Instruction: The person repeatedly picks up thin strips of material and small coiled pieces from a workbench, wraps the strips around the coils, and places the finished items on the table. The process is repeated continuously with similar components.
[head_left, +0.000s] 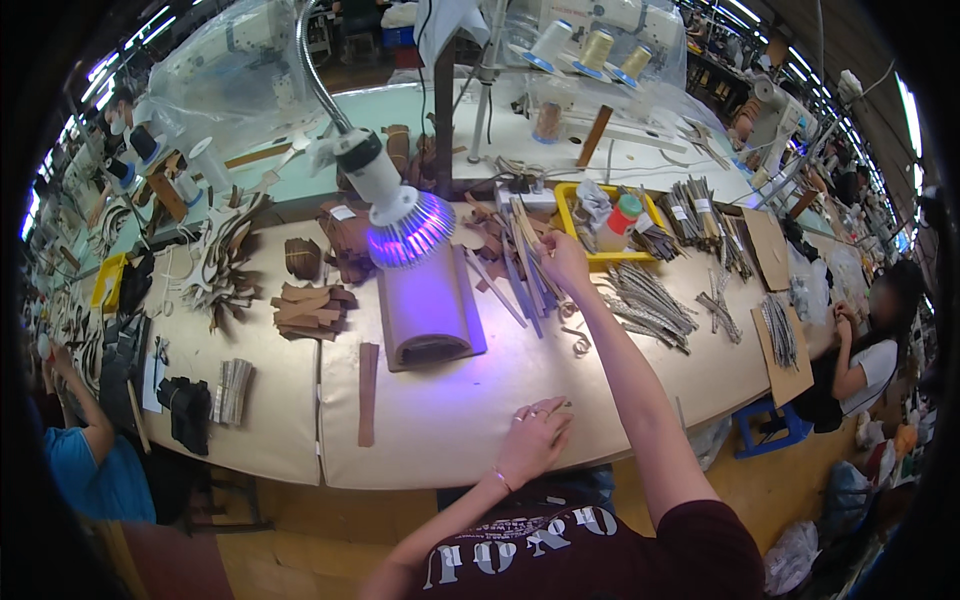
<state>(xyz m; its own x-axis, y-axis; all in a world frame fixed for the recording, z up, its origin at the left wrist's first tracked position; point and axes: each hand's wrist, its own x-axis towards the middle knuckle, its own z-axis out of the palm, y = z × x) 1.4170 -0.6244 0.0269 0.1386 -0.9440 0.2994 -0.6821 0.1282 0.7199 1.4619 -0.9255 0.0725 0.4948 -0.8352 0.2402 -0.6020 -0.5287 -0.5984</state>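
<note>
My right hand (568, 264) is stretched out to the far side of the table, beside the yellow tray. Its fingers are drawn together at the edge of a pile of long brown and grey strips (524, 262); whatever they pinch is too small to make out. Near the front edge, my left hand (538, 436) rests low over the table with curled fingers. A tiny dark bit shows at its fingertips, too small to name. Left of the pile, a lamp (408, 225) shines purple light onto a curved, arch-shaped block (432, 345). One flat brown strip (368, 395) lies left of that block.
The yellow tray (622, 256) holds a bottle with a red and green top (622, 217). Grey braided strips (650, 305) lie right of my right arm. Brown strip bundles (312, 312) lie at left. Thread cones (598, 50) stand behind. Co-workers sit at both sides, one in a white top (868, 365).
</note>
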